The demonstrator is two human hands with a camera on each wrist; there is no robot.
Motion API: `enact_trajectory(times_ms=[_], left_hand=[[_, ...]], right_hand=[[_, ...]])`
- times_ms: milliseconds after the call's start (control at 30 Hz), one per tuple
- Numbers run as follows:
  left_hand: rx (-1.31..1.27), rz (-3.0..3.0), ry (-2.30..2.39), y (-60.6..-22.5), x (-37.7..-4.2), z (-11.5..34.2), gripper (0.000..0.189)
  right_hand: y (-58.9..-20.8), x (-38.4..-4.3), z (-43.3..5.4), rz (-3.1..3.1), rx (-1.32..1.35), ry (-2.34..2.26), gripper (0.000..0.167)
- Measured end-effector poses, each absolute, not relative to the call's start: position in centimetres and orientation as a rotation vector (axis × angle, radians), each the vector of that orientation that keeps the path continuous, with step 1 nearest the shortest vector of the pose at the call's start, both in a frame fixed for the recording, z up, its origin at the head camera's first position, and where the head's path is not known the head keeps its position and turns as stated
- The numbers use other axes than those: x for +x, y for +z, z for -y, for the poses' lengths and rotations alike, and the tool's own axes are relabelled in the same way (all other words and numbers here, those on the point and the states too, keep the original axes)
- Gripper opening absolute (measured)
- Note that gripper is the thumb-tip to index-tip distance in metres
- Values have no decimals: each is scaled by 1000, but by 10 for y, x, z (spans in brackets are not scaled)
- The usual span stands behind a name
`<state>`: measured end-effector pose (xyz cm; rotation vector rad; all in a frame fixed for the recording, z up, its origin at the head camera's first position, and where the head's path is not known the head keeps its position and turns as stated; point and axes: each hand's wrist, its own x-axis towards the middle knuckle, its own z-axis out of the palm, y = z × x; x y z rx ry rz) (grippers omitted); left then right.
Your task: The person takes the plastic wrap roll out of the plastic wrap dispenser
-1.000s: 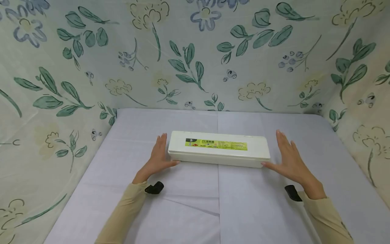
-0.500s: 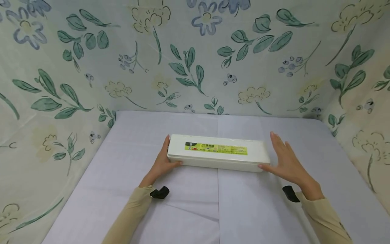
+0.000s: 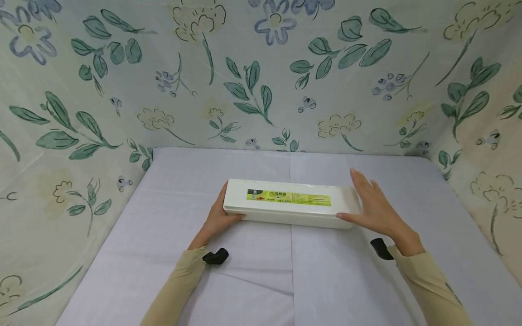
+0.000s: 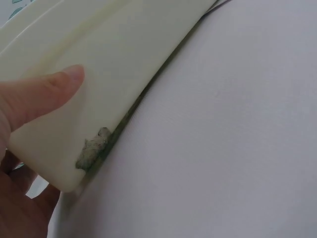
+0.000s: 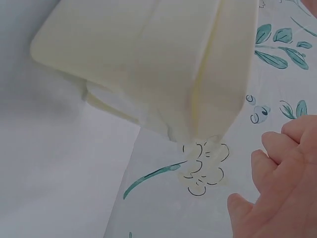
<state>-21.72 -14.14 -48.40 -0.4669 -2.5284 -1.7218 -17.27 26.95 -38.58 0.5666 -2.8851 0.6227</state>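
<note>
A long white cling film box (image 3: 281, 217) with a yellow-green label (image 3: 289, 198) on its lid lies crosswise in the middle of the head view. My left hand (image 3: 217, 217) grips its left end, thumb on the front face and fingers around the end. In the left wrist view the thumb (image 4: 49, 91) presses the pale side, above a grey rough patch (image 4: 93, 149) near the corner. My right hand (image 3: 373, 210) is spread at the right end, its thumb overlapping the front edge. The right wrist view shows the right fingers (image 5: 277, 153) apart from the box's end.
A white cloth (image 3: 163, 181) with fold lines covers the table. Floral fabric (image 3: 244, 90) hangs at the back and both sides. A black wrist device (image 3: 216, 256) sits on the left wrist, another black device (image 3: 381, 249) on the right.
My left hand has moved right onto the box's left end and taken hold of it. My right hand has shifted left, its thumb now overlapping more of the front. The box is almost where it was.
</note>
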Motion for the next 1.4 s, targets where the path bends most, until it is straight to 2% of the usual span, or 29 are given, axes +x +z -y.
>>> enact_trajectory(times_ms=[267,933,1033,1400], left_hand=[[-392,2549,-1731,-487,-217,140,108],[-341,2503,-1824,-486,-212,141,106],[-325,2523,-1843,-477,-207,138,106],[-344,2508,-1837,-488,-212,138,105]], right_hand=[[-382,-179,-255,2942,587,622,115],[-381,-197,-202,2998,721,492,115],[-381,-199,-197,3011,746,477,115],[-385,-202,-182,2990,816,488,113]])
